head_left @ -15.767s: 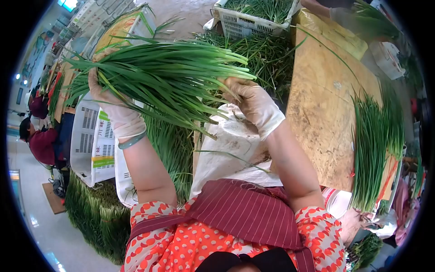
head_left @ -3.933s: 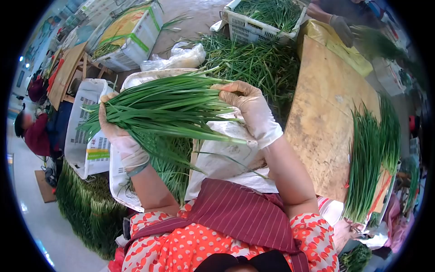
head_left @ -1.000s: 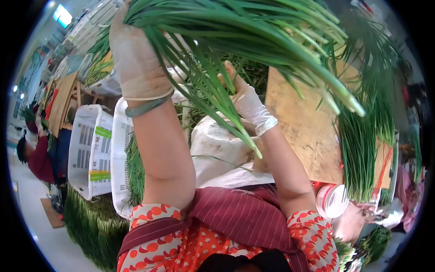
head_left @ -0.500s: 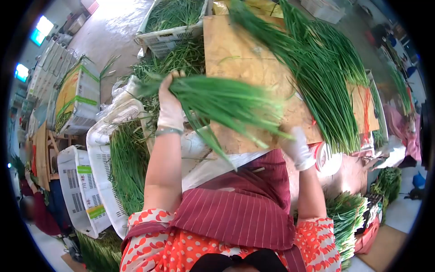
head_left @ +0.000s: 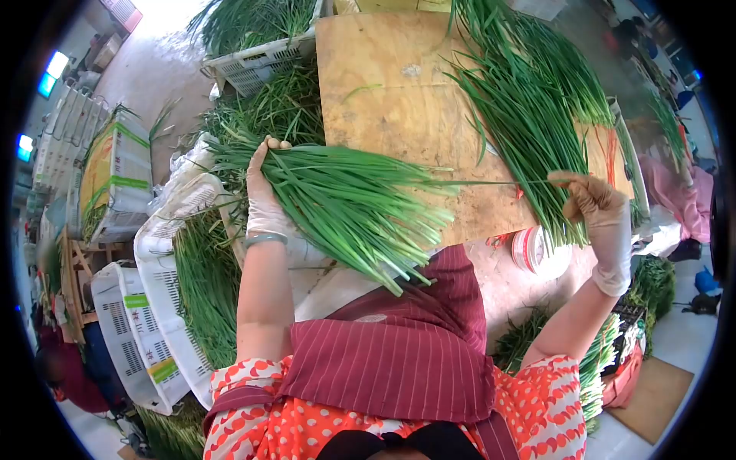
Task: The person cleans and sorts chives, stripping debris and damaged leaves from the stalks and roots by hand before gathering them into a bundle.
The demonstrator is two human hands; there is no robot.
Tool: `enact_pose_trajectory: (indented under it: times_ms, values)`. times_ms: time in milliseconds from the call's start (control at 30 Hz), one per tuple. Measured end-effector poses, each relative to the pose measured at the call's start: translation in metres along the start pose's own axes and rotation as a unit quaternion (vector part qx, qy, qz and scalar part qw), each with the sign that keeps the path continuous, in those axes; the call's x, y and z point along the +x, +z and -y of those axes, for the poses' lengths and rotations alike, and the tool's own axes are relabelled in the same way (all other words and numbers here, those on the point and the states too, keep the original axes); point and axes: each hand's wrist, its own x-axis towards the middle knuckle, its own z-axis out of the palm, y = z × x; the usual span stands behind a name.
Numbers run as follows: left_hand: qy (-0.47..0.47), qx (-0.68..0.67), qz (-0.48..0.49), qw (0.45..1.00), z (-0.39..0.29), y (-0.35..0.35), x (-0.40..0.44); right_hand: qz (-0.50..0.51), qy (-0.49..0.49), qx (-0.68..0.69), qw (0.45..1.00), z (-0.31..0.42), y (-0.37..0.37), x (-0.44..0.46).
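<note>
My gloved left hand (head_left: pixel 266 199) is closed round the leafy end of a bunch of garlic chives (head_left: pixel 356 203), whose pale stem ends fan out to the lower right. Off to the right, my gloved right hand (head_left: pixel 602 211) pinches a single chive leaf (head_left: pixel 498 182). This leaf stretches nearly level from the bunch to my fingertips. Beneath the leaf lies a wooden board (head_left: pixel 391 84). A large pile of chives (head_left: pixel 529 107) covers the board's right side, partly behind the leaf.
Left of my legs stands a white crate (head_left: pixel 157 268) with chives inside. Another filled crate (head_left: pixel 268 57) is at the top. Loose leaves (head_left: pixel 276 107) lie beside the board. Red ties (head_left: pixel 611 157) hang at its right edge, and a red-and-white round container (head_left: pixel 533 249) sits below.
My right hand has moved right and up from beside the stem ends, drawing a single leaf out straight. The bunch in my left hand has shifted slightly left and is less blurred.
</note>
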Motion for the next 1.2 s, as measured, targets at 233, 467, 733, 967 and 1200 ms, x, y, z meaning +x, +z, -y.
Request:
enact_pose_trajectory:
  times_ms: [233, 467, 733, 967, 1200]
  values:
    - [0.038, -0.041, 0.051, 0.997, 0.002, -0.008, 0.006, 0.25, -0.165, 0.098, 0.949, 0.042, 0.048, 0.047]
    - [0.065, -0.046, 0.082, 0.993, 0.002, -0.015, 0.008, 0.171, -0.274, -0.257, 0.911, -0.073, 0.157, 0.097]
    - [0.07, -0.03, 0.09, 0.993, 0.002, -0.001, -0.006, 0.16, -0.111, -0.007, 0.981, -0.065, 0.149, 0.107]
    - [0.076, 0.009, 0.051, 0.996, 0.0, -0.007, -0.006, 0.11, -0.119, 0.118, 0.98, -0.01, 0.129, 0.13]
    - [0.056, 0.054, 0.008, 0.997, -0.007, -0.023, -0.008, 0.022, -0.024, 0.197, 0.98, -0.06, 0.114, 0.13]
